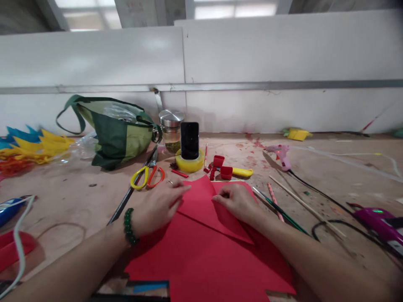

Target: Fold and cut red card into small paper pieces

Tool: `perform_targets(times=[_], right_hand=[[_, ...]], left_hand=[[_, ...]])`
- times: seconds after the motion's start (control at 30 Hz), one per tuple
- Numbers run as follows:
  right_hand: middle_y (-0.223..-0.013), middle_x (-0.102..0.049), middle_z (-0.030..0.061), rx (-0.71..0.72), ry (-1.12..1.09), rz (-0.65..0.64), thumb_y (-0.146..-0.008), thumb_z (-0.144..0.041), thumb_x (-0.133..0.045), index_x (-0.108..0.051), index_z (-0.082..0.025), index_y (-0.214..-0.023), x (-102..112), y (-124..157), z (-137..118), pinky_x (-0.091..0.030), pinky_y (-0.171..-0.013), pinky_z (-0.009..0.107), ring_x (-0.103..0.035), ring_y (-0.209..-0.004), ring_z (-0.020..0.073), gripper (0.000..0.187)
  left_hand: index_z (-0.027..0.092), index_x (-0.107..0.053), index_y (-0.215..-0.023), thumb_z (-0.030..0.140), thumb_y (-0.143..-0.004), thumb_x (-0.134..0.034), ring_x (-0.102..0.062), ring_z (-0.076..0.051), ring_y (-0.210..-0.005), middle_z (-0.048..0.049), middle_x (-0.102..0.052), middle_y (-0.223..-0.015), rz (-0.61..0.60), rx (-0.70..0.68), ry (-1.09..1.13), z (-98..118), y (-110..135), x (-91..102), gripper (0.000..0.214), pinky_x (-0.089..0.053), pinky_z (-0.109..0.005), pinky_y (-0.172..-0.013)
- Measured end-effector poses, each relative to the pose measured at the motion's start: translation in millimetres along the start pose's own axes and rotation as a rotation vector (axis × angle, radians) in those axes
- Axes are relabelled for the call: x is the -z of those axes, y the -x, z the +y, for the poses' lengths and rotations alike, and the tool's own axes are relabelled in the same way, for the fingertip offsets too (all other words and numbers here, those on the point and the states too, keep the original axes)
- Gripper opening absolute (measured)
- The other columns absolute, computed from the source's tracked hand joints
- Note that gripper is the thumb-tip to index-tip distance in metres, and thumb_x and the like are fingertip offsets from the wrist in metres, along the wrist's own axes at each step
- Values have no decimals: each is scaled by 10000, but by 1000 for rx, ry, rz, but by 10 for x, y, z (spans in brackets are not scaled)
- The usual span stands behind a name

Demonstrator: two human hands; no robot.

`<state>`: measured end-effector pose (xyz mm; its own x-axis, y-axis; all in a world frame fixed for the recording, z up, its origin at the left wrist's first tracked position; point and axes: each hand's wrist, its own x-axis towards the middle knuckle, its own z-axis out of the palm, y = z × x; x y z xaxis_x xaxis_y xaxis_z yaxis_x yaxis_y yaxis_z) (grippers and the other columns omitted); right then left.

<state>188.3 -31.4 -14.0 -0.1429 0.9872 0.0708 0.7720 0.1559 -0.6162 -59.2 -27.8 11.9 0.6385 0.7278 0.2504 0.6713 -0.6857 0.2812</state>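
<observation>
Across the workbench in front of us, red paper lies spread nearest our bodies. Behind it on the left, a green bag slumps with its top open. On the upper part of the paper we see a smaller red sheet, set slantwise with one corner pointing away from us. Our left hand reaches over its left side, fingers stretched forward, thumb apart from the forefinger. Our right hand pinches its raised right edge between thumb and forefinger. Beyond the paper, a glass jar stands beside the bag, scissors lie near our left hand, and a phone stands upright at a roll of yellow tape. Around our left wrist sits a green bead bracelet
</observation>
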Motion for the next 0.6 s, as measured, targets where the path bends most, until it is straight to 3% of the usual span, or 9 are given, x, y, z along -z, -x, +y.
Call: perform_targets(times=[0.13, 0.37, 0.6], right_hand=[[-566, -629, 17, 24, 57, -12, -772, -302, -579, -633, -187, -578, 9, 10, -19, -297, -518, 256, -523, -552, 151, 232], [-572, -627, 15, 33, 96, -40, -785, -320, -575, -609, -193, -578, 16, -13, -10, -307, -515, 257, -532, -550, 152, 245], [-605, -626, 24, 12, 175, -54, -803, -345, -566, -585, -196, -598, 32, 14, -19, -296, -518, 262, -541, -577, 159, 254]], left_hand=[[126, -454, -1342, 171, -897, -394, -541, -263, -1094, -151, -558, -1249, -177, -65, -145, 189, 238, -62, 452, -459, -400, -932], [33, -390, -1383, 478, -910, -389, -440, -354, -1234, -229, -450, -1379, -236, -16, -225, 280, 524, -198, 649, -387, -491, -1010], [163, -352, -1430, 697, -794, -414, -410, -403, -1259, -242, -390, -1409, -307, 15, -155, 345, 510, -141, 833, -375, -542, -997]])
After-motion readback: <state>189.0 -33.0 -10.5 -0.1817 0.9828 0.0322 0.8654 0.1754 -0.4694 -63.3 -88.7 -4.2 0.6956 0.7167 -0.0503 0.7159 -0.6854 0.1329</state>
